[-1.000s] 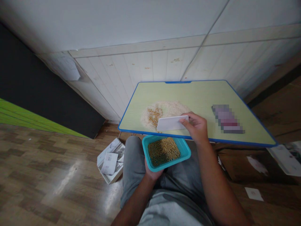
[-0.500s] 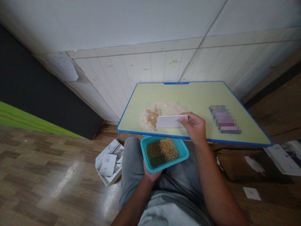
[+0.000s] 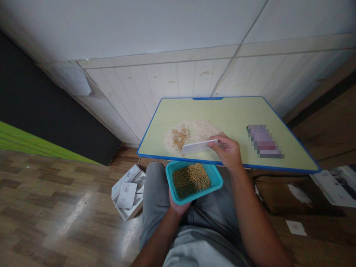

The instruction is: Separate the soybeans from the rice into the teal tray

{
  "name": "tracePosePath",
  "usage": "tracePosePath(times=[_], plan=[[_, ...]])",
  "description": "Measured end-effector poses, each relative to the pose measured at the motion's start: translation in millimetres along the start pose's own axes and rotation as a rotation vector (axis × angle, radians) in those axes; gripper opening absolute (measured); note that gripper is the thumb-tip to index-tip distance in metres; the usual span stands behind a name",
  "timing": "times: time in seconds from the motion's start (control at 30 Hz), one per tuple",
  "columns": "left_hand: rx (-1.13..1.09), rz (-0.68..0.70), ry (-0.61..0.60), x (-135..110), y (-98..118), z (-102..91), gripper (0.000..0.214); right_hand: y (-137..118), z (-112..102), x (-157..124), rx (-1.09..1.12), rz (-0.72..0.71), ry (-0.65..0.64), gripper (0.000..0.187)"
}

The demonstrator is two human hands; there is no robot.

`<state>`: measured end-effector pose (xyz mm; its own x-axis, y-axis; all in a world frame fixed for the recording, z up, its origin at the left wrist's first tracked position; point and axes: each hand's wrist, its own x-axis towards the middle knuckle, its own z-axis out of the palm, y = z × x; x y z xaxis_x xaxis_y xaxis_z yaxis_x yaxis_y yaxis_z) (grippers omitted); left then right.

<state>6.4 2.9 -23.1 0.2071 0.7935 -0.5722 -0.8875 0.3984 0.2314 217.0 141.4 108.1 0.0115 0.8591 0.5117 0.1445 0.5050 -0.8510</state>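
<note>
My right hand point(image 3: 228, 148) pinches one end of a flat white card-like scraper point(image 3: 198, 147), tilted low over the table by its near edge. Left of the scraper, yellow soybeans point(image 3: 180, 138) lie amid a spread of white rice grains point(image 3: 198, 128). Below the table edge, my left hand point(image 3: 178, 206) grips a teal plastic basket point(image 3: 217, 179) from beneath, over my lap. Many soybeans point(image 3: 194, 178) fill its bottom, partly in shadow. Most of the left hand's fingers are hidden under the basket.
A folding table point(image 3: 236, 111) with a blue rim stands against the panelled wall. A pixelated flat object point(image 3: 264, 141) lies on its right side. An open white box point(image 3: 128, 196) sits on the floor at left, and a cardboard box point(image 3: 303, 194) stands under the table at right.
The scraper has tipped, its left end lower and nearer the table's front edge, its face turned flatter. My right hand has shifted slightly left. The basket stays nearly in place.
</note>
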Motion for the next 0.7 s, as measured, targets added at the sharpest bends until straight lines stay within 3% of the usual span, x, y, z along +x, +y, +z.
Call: tracePosePath(times=[0.23, 0.53, 0.7], plan=[[0.022, 0.0, -0.019, 3, -1, -7.2, 0.058, 0, 0, 0, -0.005, 0.011, -0.024, 0.009], [-0.067, 0.001, 0.089, 4, -3, -3.7, 0.056, -1, -1, 0, 0.044, 0.031, -0.01, 0.01], [0.011, 0.049, 0.026, -2, -2, 7.7, 0.049, 1, -1, -1, 0.075, 0.012, -0.001, 0.012]])
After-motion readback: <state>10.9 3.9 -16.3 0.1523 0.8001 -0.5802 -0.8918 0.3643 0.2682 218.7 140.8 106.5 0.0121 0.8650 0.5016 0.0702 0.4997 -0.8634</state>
